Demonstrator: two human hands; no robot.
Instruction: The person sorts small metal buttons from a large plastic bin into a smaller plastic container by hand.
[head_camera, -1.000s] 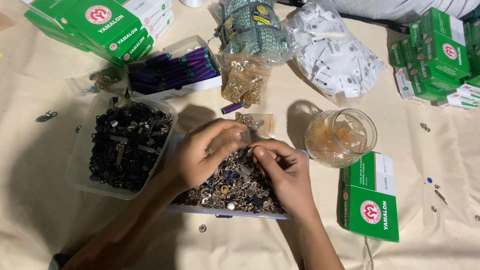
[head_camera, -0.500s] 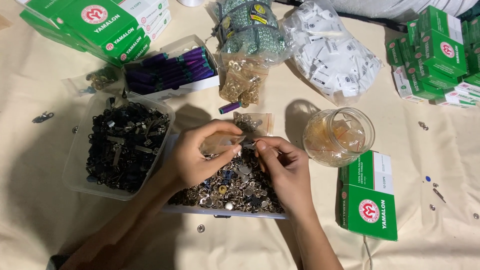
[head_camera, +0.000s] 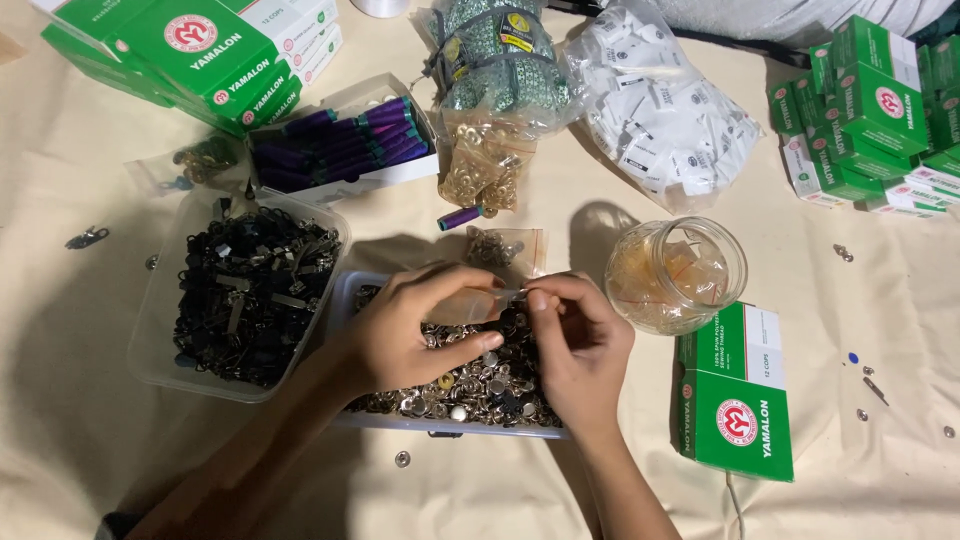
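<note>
Hands above tray of metal snaps (head_camera: 480, 385): left hand (head_camera: 415, 330) and right hand (head_camera: 580, 345) each pinching one small clear bag (head_camera: 470, 305) with curled fingers.

Shiny metal snaps (head_camera: 480, 385), clear plastic tray (head_camera: 345, 300), matt cloth surface (head_camera: 100, 450).

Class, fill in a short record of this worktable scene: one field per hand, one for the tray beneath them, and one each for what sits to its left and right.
Left hand: left hand holds a small clear plastic bag
Right hand: right hand pinches the bag's opening
Tray beneath: clear tray of silver metal snaps
To its left: clear tub of black metal parts
To its right: round glass jar, green cardboard box
</note>
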